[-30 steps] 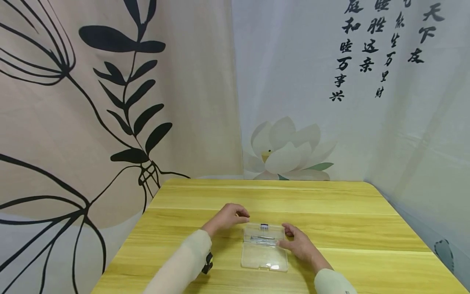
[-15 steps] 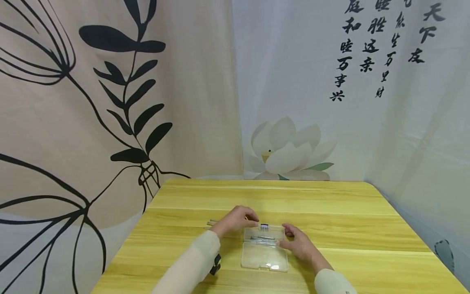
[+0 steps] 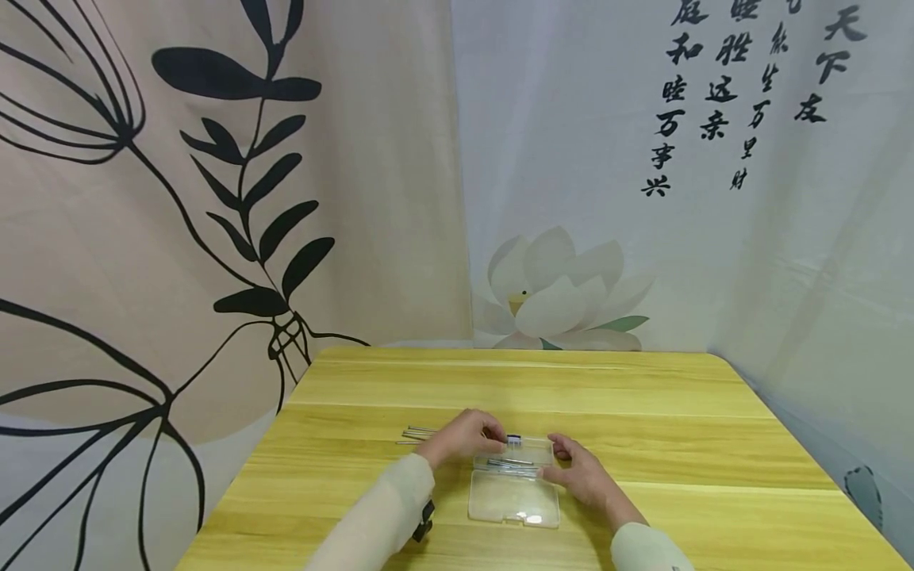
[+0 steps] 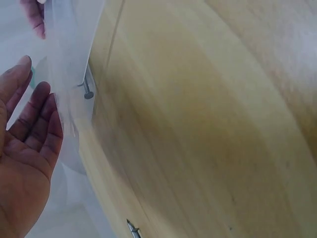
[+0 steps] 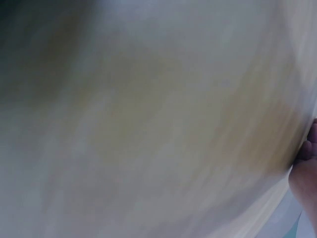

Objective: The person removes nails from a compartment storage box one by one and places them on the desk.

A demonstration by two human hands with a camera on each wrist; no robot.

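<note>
Clear plastic box [image 3: 513, 500] lying unfolded on a yellow wood bench [image 3: 685, 428], metal nails [image 3: 510, 462] in its rear half. Left hand [image 3: 466, 437], fingers relaxed and parted, is at the rear left corner; right hand [image 3: 581, 472] holds the right edge. Loose nails [image 3: 418, 431] lie beyond the left wrist.

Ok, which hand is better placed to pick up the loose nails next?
Left hand, I'd judge: the loose nails lie on its side of the box, close to it; the right hand is at the box's right edge, farther away.
</note>
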